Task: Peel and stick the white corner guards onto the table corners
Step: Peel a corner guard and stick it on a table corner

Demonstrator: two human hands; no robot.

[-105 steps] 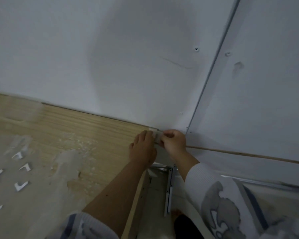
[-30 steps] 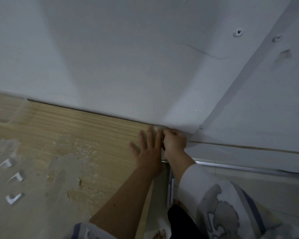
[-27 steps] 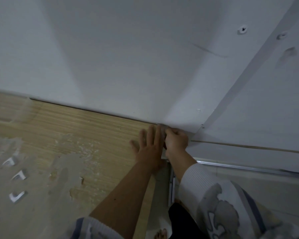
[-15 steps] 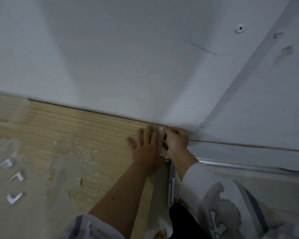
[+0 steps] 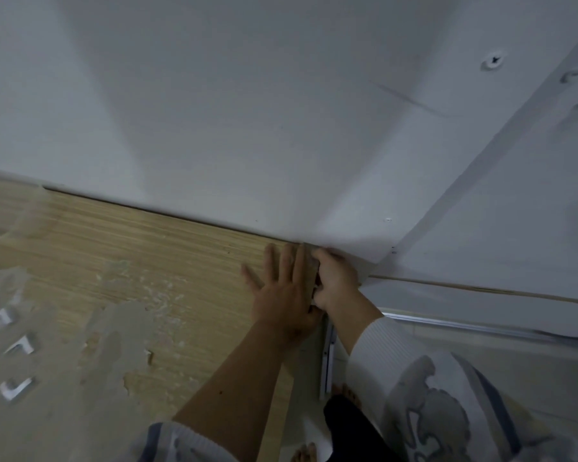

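Note:
The light wooden table (image 5: 154, 258) meets the white wall at its far right corner. My left hand (image 5: 281, 295) lies flat on the tabletop beside that corner, fingers straight and pointing at the wall. My right hand (image 5: 334, 281) curls round the table's corner edge from the right, its fingertips against the wall line. The white corner guard sits between the two hands and is almost wholly hidden by them. Three spare white corner guards (image 5: 17, 388) lie on the table at the far left.
White wall panels (image 5: 281, 111) rise right behind the table, with a screw head (image 5: 493, 61) at the upper right. A metal rail (image 5: 327, 361) runs under the table's right edge. Patches of grey residue (image 5: 121, 331) mark the tabletop. My bare foot (image 5: 302, 453) shows below.
3.5 s ago both hands pinched the guard at the corner. Since then my left hand has flattened on the tabletop; in the last second both hands have barely shifted.

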